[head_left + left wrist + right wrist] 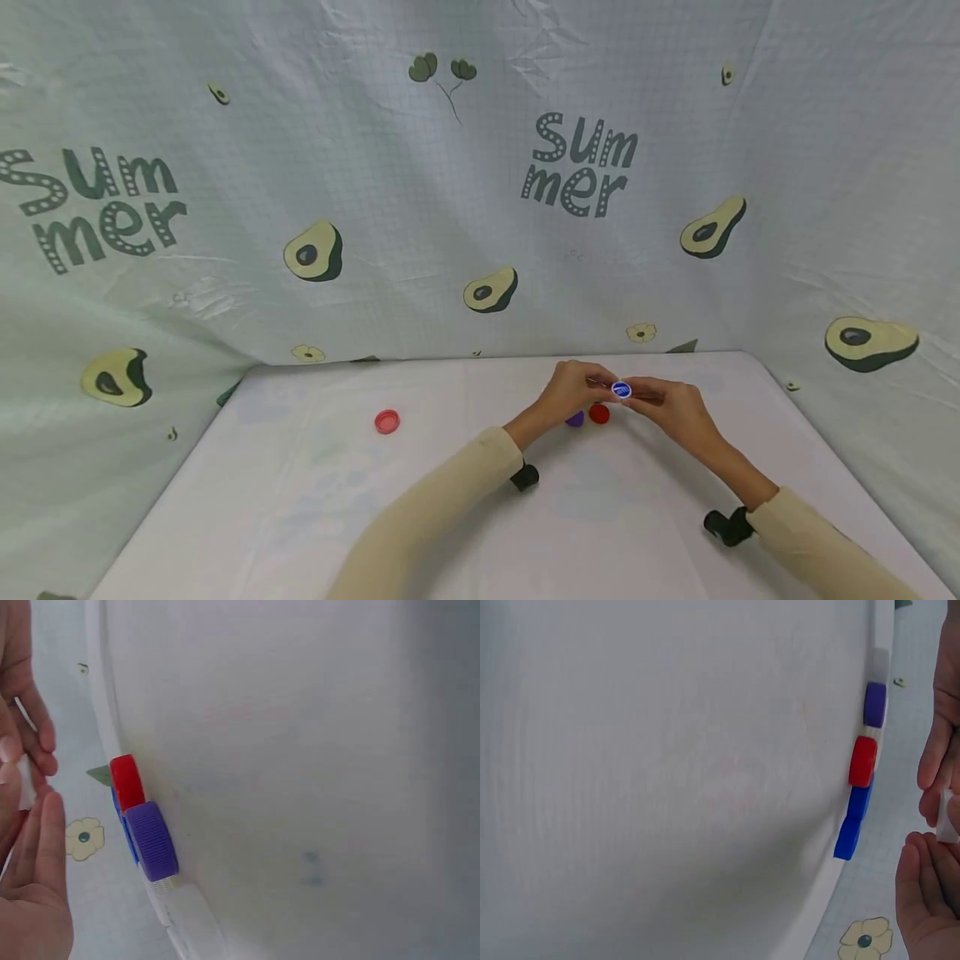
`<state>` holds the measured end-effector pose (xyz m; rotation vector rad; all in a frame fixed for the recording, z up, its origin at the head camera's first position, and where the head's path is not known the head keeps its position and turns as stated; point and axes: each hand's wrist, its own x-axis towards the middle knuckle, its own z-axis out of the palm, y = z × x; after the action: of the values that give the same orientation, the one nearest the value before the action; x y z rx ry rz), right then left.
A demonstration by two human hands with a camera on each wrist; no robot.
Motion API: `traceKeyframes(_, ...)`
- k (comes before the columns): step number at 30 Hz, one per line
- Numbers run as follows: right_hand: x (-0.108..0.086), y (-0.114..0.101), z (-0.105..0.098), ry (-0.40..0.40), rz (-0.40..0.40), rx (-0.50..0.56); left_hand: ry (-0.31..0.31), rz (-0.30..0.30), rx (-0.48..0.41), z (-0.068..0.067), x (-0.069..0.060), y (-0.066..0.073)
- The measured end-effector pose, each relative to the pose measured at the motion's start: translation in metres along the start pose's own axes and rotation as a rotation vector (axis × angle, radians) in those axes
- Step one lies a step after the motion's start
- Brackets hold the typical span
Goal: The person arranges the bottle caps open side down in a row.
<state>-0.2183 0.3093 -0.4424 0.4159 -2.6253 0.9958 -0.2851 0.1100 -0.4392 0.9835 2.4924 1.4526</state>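
In the head view, a small round bottle cap (621, 389) with a blue-and-white printed face is held up between the two hands. My left hand (566, 393) pinches it from the left, and the fingers of my right hand (673, 410) pinch its right side. Both wrist views show its white side (946, 817) edge-on between the fingertips. Just below the hands lie a purple cap (575, 419) and a red cap (599, 413). Two blue caps (847, 838) stand by the red one in the right wrist view; the hands hide them in the head view.
A pinkish-red cap (387, 422) lies on the left part of the white table (315, 517). Beside the purple cap, the left wrist view shows part of a pale ribbed thing (163, 884). A printed cloth (420, 208) hangs behind the table. Black wrist cameras (527, 477) sit below both wrists.
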Motion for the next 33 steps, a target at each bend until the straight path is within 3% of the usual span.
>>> traceKeyframes(8,0.007,0.008,-0.002,-0.096,0.146,0.015,-0.057,-0.088,0.144,0.005,0.014,0.006)
traceKeyframes(13,0.010,0.016,-0.001,-0.136,0.235,0.081,-0.100,-0.086,0.267,0.006,0.023,0.008)
traceKeyframes(17,0.011,0.019,0.000,-0.171,0.276,0.111,-0.115,-0.108,0.282,0.008,0.026,0.007)
traceKeyframes(33,0.010,0.023,0.009,-0.183,0.260,0.032,-0.164,-0.180,0.365,0.018,0.032,0.007)
